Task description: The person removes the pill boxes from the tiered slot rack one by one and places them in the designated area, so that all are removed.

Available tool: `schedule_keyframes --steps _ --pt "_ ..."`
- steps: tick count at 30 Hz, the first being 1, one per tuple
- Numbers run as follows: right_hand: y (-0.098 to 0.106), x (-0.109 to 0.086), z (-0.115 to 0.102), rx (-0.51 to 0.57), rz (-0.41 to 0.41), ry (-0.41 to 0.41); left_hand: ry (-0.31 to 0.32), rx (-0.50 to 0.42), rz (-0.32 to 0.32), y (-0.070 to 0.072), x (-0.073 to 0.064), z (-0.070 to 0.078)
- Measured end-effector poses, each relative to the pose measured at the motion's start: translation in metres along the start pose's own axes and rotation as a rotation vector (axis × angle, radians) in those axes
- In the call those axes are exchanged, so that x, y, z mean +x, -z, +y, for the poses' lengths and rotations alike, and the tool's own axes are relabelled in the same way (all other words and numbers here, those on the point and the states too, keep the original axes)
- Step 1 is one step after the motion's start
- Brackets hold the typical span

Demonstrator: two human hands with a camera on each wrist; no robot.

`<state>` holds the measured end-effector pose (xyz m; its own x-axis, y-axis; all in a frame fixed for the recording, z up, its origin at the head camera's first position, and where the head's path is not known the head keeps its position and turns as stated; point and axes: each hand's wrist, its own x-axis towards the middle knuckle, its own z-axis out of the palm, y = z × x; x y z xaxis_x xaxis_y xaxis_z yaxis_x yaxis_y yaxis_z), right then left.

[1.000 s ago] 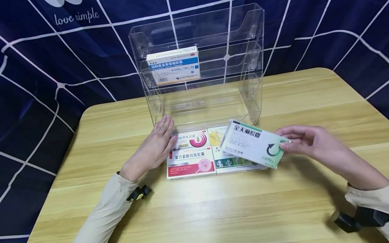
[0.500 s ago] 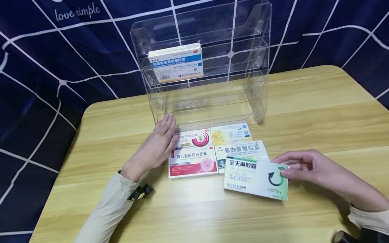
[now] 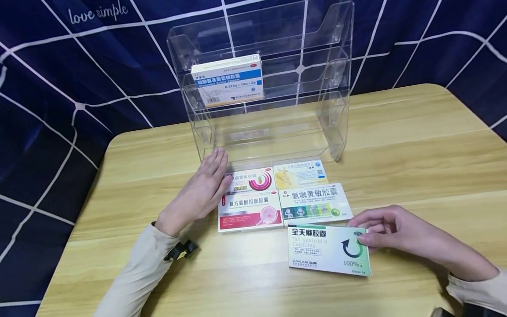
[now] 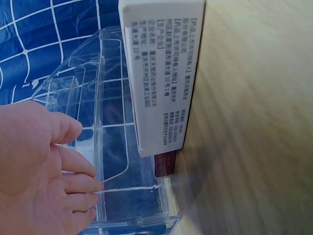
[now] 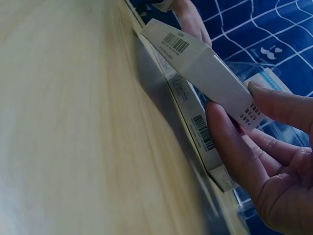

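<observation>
My right hand [image 3: 386, 231] pinches the right end of a white and green medicine box [image 3: 328, 251] between thumb and fingers. In the right wrist view this medicine box [image 5: 195, 63] is tilted, close above the table. Just beyond it, medicine boxes lie in two columns: a red and white box [image 3: 249, 211], a box with pink rings [image 3: 253, 180], a green-banded white box [image 3: 314, 202] and a yellow and white box [image 3: 301, 174]. My left hand [image 3: 196, 189] lies with extended fingers beside the left column, overlapping the pink-ringed box's edge. The left wrist view shows this hand's palm [image 4: 44, 171] holding nothing.
A clear acrylic tiered rack [image 3: 332, 127] stands behind the boxes on the wooden table [image 3: 416, 141]. One blue and white medicine box [image 3: 229, 83] sits in its upper left. A dark blue curtain with white lines [image 3: 138, 57] hangs behind the table.
My right hand has brought the white and green box down and toward me, off the green-banded box, and turned it nearly level. My left hand has stayed in place.
</observation>
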<state>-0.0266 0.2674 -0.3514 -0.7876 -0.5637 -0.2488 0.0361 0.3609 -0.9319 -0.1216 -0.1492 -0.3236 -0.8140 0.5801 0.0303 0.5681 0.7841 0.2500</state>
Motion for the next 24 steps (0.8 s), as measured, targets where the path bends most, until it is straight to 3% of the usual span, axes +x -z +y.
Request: schedule_keyframes --steps 5,11,14,17,20,22,24 --pt "-0.003 0.002 0.001 -0.003 -0.011 0.008 0.006 0.009 -0.009 0.0 0.001 -0.001" --pt "-0.004 -0.002 0.005 0.122 -0.076 0.023 -0.002 -0.002 -0.021 -0.002 0.003 0.0" --pt "-0.006 -0.002 0.004 0.071 -0.071 0.026 -0.006 0.001 -0.013 -0.002 0.004 0.0" --pt "-0.009 0.0 -0.002 -0.066 0.005 -0.027 -0.003 0.003 -0.002 -0.001 0.005 0.0" --pt "-0.017 -0.002 -0.014 -0.231 0.137 -0.072 0.017 0.004 -0.019 0.0 0.003 0.002" --pt "-0.025 -0.004 -0.023 -0.358 0.269 0.02 0.026 0.007 -0.029 0.001 0.003 0.002" --pt "-0.033 -0.006 -0.033 -0.507 0.416 0.18 0.03 0.011 -0.03 0.001 0.002 0.003"
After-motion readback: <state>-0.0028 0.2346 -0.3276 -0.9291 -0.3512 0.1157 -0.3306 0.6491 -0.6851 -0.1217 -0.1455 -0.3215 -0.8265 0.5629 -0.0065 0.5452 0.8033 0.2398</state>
